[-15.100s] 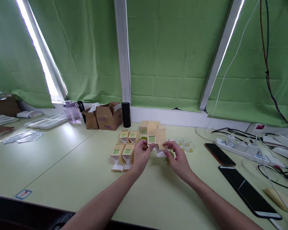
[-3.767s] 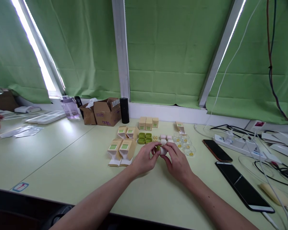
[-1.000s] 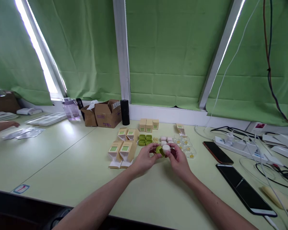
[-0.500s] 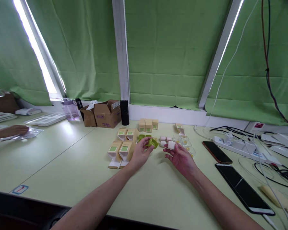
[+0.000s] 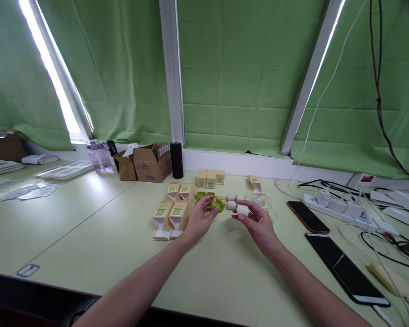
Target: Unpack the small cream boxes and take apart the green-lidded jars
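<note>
My left hand (image 5: 202, 215) is closed on a small green plastic holder (image 5: 218, 204), its hollow side facing right. In my right hand (image 5: 258, 221) a small white cylindrical piece (image 5: 242, 210) is pinched between thumb and fingers. More white pieces (image 5: 231, 204) stand on the table just behind it. Behind my left hand lie other green holders (image 5: 201, 195), partly covered by the fingers. Left of that hand, several small open cartons (image 5: 177, 212) with green labels lie with their white flaps toward me. Clear round plastic parts (image 5: 269, 213) sit beyond my right hand.
Several closed small boxes (image 5: 210, 178) stand at the back, with one open carton (image 5: 255, 184) to their right. Two phones (image 5: 346, 268), a power strip (image 5: 341, 211) and loose cables occupy the right side. Cardboard boxes (image 5: 153, 162), a black cylinder (image 5: 176, 160) and a jug (image 5: 100, 156) line the back left.
My right hand has turned the white piece and shifted its fingers over it. The left hand stays put. Another person's hand at the far left has gone from the plastic bags.
</note>
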The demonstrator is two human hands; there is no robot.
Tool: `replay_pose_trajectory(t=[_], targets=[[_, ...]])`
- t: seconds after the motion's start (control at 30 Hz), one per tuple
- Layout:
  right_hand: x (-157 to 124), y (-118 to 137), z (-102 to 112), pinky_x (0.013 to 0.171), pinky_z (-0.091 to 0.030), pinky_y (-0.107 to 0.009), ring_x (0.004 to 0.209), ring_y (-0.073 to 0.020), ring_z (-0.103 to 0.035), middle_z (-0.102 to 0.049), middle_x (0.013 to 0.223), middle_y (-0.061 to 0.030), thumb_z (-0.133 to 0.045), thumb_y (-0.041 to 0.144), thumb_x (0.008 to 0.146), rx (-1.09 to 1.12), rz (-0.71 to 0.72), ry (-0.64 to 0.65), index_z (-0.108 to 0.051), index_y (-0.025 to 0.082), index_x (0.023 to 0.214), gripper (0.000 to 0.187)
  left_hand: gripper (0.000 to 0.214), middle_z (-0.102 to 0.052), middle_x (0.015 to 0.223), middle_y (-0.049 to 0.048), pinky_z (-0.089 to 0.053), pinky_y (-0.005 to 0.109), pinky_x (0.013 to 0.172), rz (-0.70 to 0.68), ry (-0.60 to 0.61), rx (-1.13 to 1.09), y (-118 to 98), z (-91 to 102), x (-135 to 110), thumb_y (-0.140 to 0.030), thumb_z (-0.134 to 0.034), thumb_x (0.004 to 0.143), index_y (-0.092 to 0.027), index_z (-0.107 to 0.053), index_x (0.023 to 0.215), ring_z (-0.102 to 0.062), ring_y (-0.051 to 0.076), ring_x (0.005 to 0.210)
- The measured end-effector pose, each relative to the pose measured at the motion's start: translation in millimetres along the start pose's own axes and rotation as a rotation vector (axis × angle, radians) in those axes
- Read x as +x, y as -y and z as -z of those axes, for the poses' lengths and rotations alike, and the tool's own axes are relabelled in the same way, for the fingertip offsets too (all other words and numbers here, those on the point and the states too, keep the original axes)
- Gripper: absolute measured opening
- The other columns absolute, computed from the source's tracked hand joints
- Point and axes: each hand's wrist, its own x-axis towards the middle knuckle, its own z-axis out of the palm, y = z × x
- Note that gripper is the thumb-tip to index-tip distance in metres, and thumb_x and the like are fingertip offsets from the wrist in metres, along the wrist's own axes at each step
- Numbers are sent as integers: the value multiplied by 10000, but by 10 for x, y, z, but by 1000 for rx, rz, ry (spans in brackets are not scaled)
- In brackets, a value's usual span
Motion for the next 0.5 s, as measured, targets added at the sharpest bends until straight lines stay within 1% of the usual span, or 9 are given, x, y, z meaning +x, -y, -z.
replay_pose_trajectory(t=[0.1, 0.17, 0.23, 0.3, 0.4, 0.5], targets=[[16, -20, 11, 877, -606, -420, 1019, -239, -673, -694, 1166, -75, -876, 341, 702, -162, 69, -71, -690, 255, 1167, 508, 519, -705, 1214, 153, -561, 431, 1014, -4, -6, 7, 6, 0, 1, -408, -792, 851, -153, -595, 1257, -698, 247, 1110], [22, -29, 27, 796, -593, -371, 980, -229, -659, -674, 1147, -77, -833, 312, 719, -295, 120, -128, -662, 255, 1213, 526, 507, -706, 1218, 151, -560, 430, 1015, -10, -14, 14, 14, 4, 3, -407, -786, 859, -158, -596, 1258, -701, 242, 1103], [27, -31, 54, 732, -567, -344, 940, -224, -646, -666, 1111, -81, -773, 294, 758, -437, 167, -168, -637, 243, 1239, 503, 493, -705, 1228, 149, -562, 429, 1013, -19, -25, 25, 24, 9, 6, -408, -780, 864, -165, -602, 1254, -701, 243, 1107], [38, -31, 97, 708, -543, -345, 914, -227, -639, -673, 1102, -88, -719, 281, 792, -596, 233, -195, -622, 231, 1237, 458, 491, -709, 1219, 146, -562, 432, 1010, -26, -36, 43, 34, 12, 10, -412, -780, 861, -165, -607, 1249, -701, 244, 1102], [71, -51, 194, 762, -537, -394, 931, -247, -639, -685, 1150, -96, -641, 245, 836, -861, 357, -202, -618, 235, 1210, 375, 497, -721, 1186, 139, -563, 436, 1006, -34, -50, 67, 40, 12, 15, -416, -787, 851, -162, -613, 1241, -703, 248, 1093], [120, -110, 314, 881, -530, -456, 1080, -293, -630, -690, 1213, -107, -567, 196, 872, -1061, 456, -171, -634, 242, 1189, 327, 477, -724, 1189, 134, -564, 433, 1006, -44, -55, 81, 31, 10, 12, -407, -784, 857, -168, -620, 1236, -702, 249, 1101]])
